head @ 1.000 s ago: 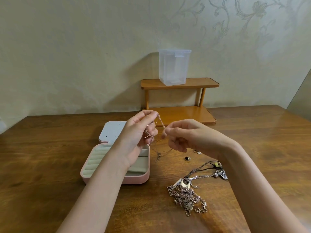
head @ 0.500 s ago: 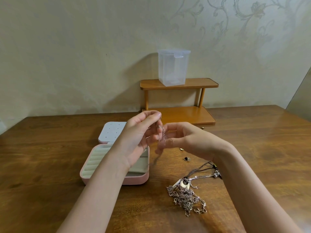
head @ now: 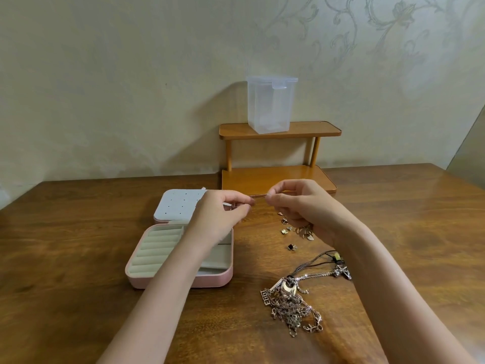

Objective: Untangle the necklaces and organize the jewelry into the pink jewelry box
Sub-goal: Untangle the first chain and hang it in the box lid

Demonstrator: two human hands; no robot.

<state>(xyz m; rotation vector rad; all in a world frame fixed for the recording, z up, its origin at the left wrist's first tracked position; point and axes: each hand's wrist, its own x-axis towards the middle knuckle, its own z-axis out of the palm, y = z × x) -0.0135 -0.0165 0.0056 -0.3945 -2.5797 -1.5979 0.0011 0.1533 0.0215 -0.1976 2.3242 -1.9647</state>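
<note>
Together, left hand [head: 223, 214] and right hand [head: 299, 203] each pinched a taut chain [head: 259, 195] above the open box [head: 181, 256]; tangle [head: 291, 303] lay near right.

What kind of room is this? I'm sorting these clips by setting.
Probably a room in a home: a wooden table against a wall with floral-patterned wallpaper, a small two-tier wooden shelf holding a clear plastic container, and a pink jewelry box lying open.

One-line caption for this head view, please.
Both hands, left and right, pinch a thin chain taut above the open pink jewelry box.
</note>
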